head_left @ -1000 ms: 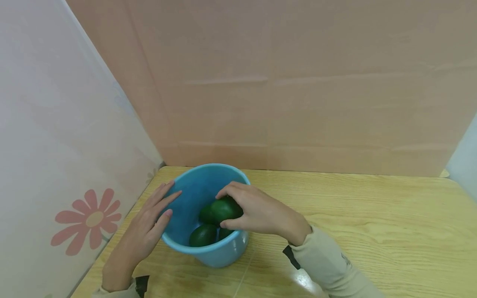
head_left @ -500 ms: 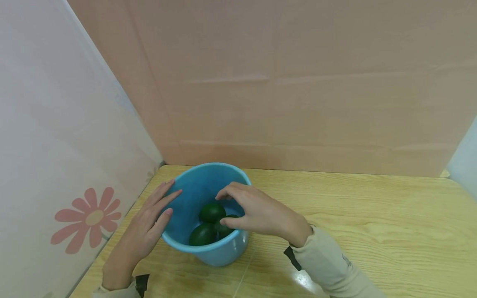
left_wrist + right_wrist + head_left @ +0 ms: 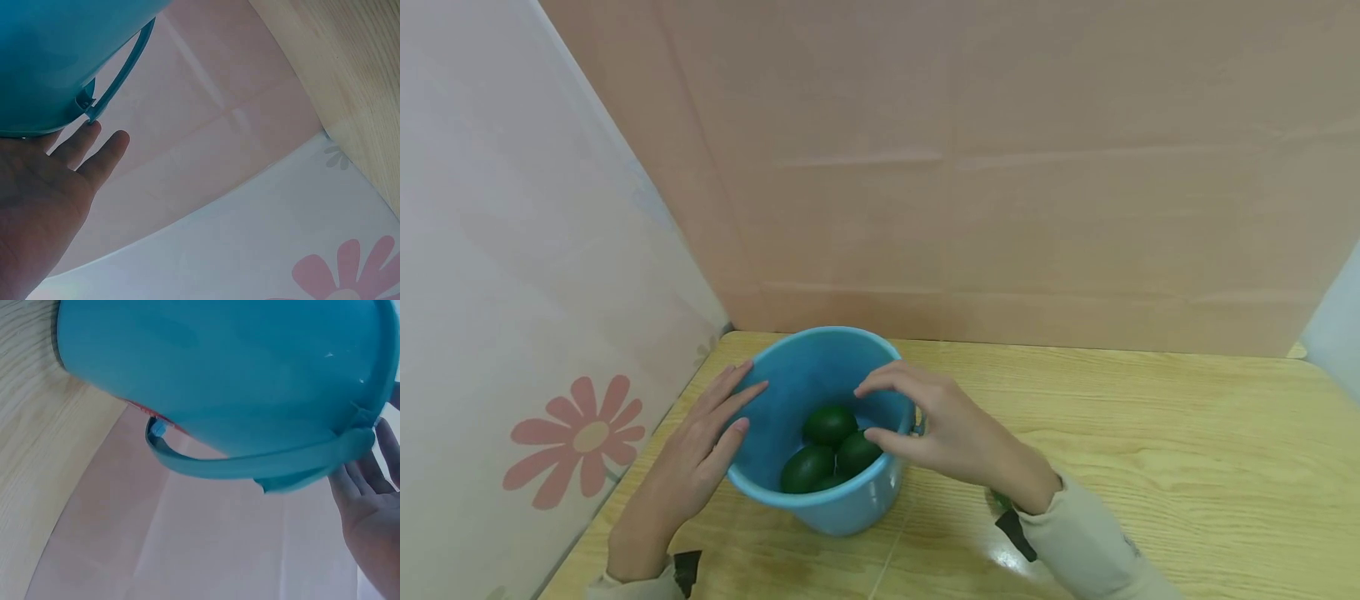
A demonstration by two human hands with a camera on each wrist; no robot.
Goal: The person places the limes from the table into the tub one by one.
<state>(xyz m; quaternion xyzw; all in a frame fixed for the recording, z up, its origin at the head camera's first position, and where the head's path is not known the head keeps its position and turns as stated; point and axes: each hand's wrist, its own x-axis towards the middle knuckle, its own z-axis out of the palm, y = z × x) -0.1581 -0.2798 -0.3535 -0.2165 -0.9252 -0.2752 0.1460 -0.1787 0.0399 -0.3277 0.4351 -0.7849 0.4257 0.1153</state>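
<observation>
A light blue bucket (image 3: 850,508) stands upright on the table, its wide mouth toward me. Inside lie several dark green, oval fruits like avocados (image 3: 807,469), close together at the bottom. My left hand (image 3: 688,458) rests at the left rim with fingers spread, two fingertips reaching over the edge. Over the right rim is my right hand (image 3: 951,425), its thumb and fingers apart with nothing between them. The bucket's handle (image 3: 250,464) hangs down along its outside in the right wrist view. In the left wrist view, fingertips of the left hand (image 3: 47,187) are right by the handle's hinge.
The wooden table (image 3: 1150,442) extends far to the right of the bucket. A brown paper-like backdrop (image 3: 1000,208) rises behind it. On the left stands a pale wall panel (image 3: 550,250) with a pink flower print (image 3: 580,442), close to the left arm.
My right hand held a green fruit over the bucket, then let it go among the others. Now it has drawn back a little to the right. The left hand has stayed in place.
</observation>
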